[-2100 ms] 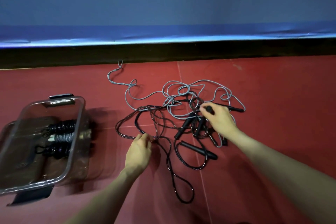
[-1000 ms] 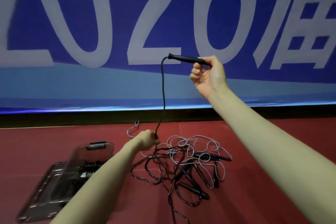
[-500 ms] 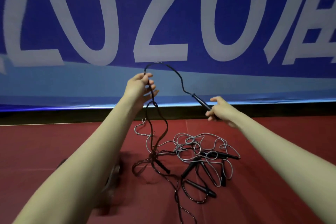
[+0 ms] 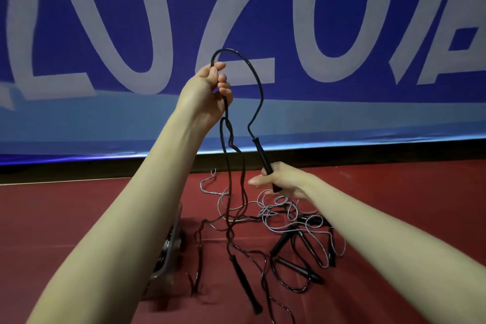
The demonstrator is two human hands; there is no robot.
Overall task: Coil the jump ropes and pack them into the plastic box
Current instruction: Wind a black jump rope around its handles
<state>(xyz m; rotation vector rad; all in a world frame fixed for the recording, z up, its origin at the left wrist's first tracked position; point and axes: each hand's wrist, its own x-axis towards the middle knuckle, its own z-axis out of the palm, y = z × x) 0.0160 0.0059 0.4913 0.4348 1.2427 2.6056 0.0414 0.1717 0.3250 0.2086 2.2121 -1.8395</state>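
My left hand (image 4: 207, 89) is raised in front of the banner and grips the black jump rope (image 4: 256, 92), which arcs over my fingers. My right hand (image 4: 282, 181), lower and to the right, holds that rope's black handle (image 4: 263, 156). From my left hand the rope hangs down to the floor, where its other handle (image 4: 243, 280) dangles near the ground. A tangle of grey rope (image 4: 278, 216) and black ropes with handles (image 4: 297, 268) lies on the red floor. The plastic box (image 4: 171, 252) is mostly hidden behind my left forearm.
A blue banner (image 4: 289, 21) with large pale characters fills the wall behind. A dark strip (image 4: 368, 151) runs along its base. Red floor (image 4: 407, 205) spreads to the right and left of the rope pile.
My left hand has closed on the rope and stayed high. My right hand, with the handle, has come in toward the left, narrowing the loop. The rope's far handle has lifted off the pile.
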